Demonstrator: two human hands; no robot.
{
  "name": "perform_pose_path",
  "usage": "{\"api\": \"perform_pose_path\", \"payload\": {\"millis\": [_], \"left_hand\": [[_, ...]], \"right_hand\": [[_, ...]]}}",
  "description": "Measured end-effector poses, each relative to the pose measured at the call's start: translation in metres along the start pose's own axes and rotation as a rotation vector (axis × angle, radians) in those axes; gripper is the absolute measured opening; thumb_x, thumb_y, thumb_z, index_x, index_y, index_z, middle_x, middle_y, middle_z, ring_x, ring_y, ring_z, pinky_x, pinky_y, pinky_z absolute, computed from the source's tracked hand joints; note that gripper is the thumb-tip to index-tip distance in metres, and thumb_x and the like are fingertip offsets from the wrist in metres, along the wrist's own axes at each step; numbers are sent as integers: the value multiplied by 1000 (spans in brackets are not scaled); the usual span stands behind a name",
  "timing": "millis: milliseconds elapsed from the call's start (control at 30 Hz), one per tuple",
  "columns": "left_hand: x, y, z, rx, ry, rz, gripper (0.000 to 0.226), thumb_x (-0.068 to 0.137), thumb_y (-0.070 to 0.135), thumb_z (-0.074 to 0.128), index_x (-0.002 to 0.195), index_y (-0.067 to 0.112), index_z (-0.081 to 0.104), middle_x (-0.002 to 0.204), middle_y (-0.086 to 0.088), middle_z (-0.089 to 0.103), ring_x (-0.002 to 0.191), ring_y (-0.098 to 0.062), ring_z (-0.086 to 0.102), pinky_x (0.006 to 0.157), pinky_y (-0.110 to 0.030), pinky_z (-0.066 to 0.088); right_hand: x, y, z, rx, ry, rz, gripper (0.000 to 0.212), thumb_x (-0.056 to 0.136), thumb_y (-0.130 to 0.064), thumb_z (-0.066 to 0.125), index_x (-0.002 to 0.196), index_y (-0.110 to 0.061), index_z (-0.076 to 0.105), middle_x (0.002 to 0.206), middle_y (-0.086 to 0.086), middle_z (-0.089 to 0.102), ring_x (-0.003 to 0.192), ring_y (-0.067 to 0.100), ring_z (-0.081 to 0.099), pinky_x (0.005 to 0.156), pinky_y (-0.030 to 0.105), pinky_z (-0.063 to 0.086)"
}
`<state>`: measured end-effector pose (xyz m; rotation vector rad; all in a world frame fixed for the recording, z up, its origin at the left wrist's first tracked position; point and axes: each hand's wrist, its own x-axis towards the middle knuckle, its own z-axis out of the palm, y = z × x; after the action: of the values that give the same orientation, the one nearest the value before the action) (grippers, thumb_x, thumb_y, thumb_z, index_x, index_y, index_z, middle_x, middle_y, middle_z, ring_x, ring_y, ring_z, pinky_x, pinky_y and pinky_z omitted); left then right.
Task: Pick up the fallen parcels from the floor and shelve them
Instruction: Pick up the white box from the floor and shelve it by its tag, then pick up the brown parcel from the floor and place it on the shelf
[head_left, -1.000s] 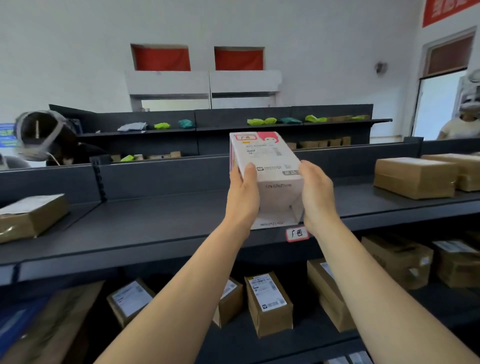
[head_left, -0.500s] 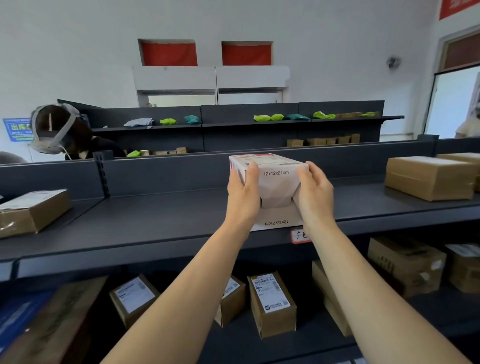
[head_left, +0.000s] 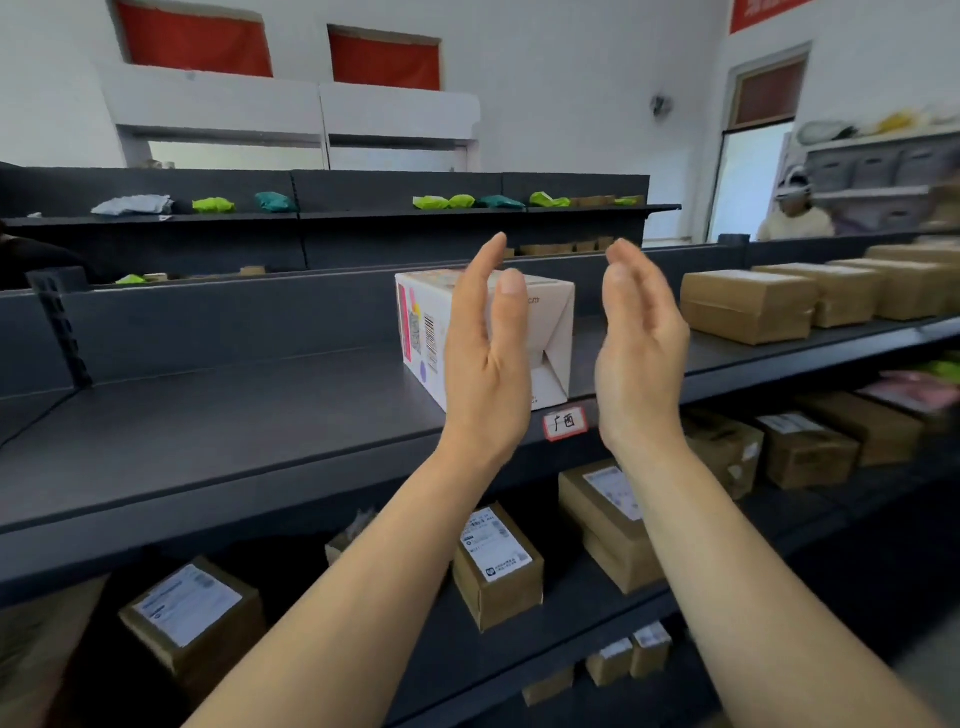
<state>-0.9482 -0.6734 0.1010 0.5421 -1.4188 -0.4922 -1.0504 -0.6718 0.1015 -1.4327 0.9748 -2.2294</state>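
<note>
I see the white parcel box (head_left: 540, 332) standing at the front edge of the dark upper shelf (head_left: 234, 415), above its red-bordered label (head_left: 565, 422), with my left hand (head_left: 485, 353) and right hand (head_left: 641, 343) flat-fingered, released, holding nothing.

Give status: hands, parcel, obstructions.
Left hand and right hand open, empty. White parcel resting on top shelf, near the front edge. Nothing blocking.

I see my left hand (head_left: 485, 358) and right hand (head_left: 641, 358) bare, forearms unsleeved, no gloves, rings or watch.
</note>
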Motion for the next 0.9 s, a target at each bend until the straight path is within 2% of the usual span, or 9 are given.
{"api": "perform_pose_path", "payload": {"millis": [100,200,333,433,533,600,667,767,900], "left_hand": [[-3,2,-9,-100,-75,13,47,100,33,32,141,13,45,144,-2,50,131,-4,44,105,-11,33],[-6,5,-28,-228,-184,42,45,102,29,31,140,11,45,144,-4,51,133,-7,44,110,-20,34],[-19,6,-56,-415,-329,51,48,100,34,31,138,8,48,140,-5,53,132,-9,46,109,-20,35],[-44,10,-68,-552,-443,16,51,99,36,31,135,6,49,136,-3,55,129,-5,48,103,-12,35],[-77,28,-72,-668,-540,-90,44,101,28,32,133,4,49,131,-1,55,124,-1,50,99,-8,35],[-97,45,-73,-740,-611,-121,44,101,23,31,134,-1,49,129,-3,56,122,-2,51,100,-11,37],[-117,65,-75,-811,-668,-134,48,101,29,33,134,-1,48,131,-6,56,125,-7,51,102,-15,38],[-149,93,-84,-887,-739,-144,54,97,38,33,134,3,50,134,-6,56,129,-11,50,107,-19,37],[-194,132,-101,-1003,-837,-195,47,95,40,34,129,12,51,131,-2,57,129,-12,50,109,-24,36]], "right_hand": [[-16,-9,4,-40,57,-47,43,100,-31,47,139,-15,50,141,-4,54,130,2,49,103,12,39],[-38,-21,14,-30,108,-67,45,93,-42,48,134,-24,51,143,-3,54,133,4,48,108,20,38],[-79,-39,26,-88,232,-118,51,90,-55,51,131,-26,51,142,-4,55,132,4,48,111,25,37],[-123,-55,26,-192,360,-112,51,87,-51,51,130,-25,52,141,-1,55,133,7,49,111,28,38],[-168,-81,21,-310,483,-91,57,86,-51,50,134,-21,52,142,0,55,134,11,48,113,32,38],[-195,-102,14,-384,566,-100,50,89,-47,50,133,-22,52,139,-3,56,132,7,50,108,21,41],[-220,-125,9,-452,637,-115,49,92,-40,49,136,-18,52,138,-3,57,130,5,51,105,17,41],[-261,-157,2,-541,734,-165,48,93,-35,49,137,-14,52,136,-4,57,129,6,53,108,23,42],[-319,-197,-3,-630,837,-170,47,92,-38,50,135,-19,53,134,-9,58,129,5,52,111,30,40]]}}
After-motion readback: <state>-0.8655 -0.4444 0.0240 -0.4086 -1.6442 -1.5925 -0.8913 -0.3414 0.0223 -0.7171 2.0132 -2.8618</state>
